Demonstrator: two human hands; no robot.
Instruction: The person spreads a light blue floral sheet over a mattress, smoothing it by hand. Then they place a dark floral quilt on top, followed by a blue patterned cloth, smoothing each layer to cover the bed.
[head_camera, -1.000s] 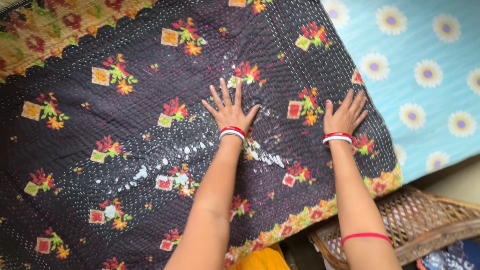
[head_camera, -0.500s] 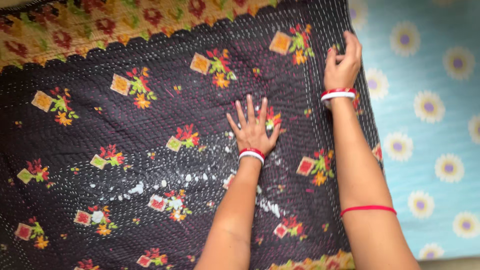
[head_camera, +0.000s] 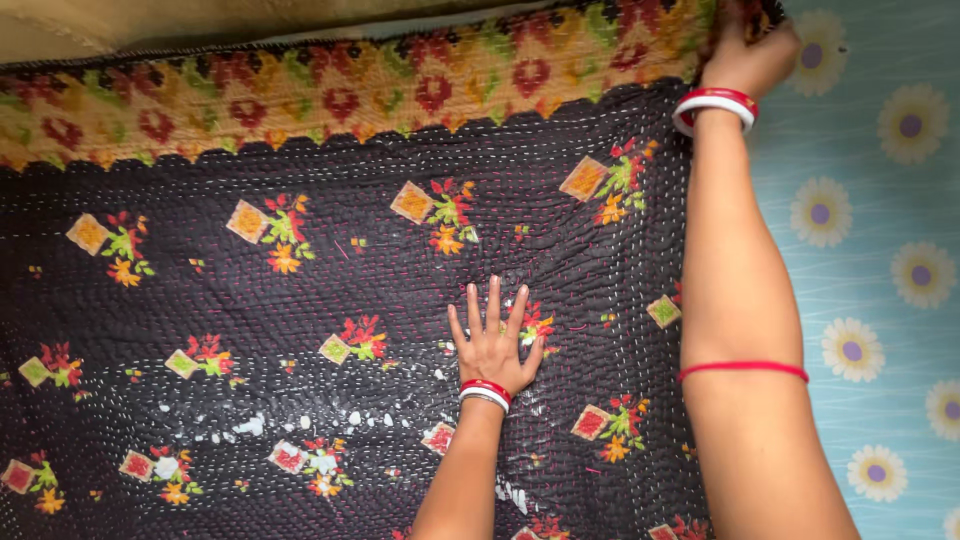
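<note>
Left hand (head_camera: 492, 350): wearing a red bangle stacked against a white one at the wrist.
Right hand (head_camera: 745, 55): wearing a matching red and white bangle pair.
Right forearm: wearing a thin red thread band.
Sleeves: both forearms showing bare.

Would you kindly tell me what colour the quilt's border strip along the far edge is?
In the head view, the border strip is orange-yellow with red and green flowers.

Bed w/ blue daisy sheet (head_camera: 880, 250), black floral quilt (head_camera: 300, 300) spread on top
</note>
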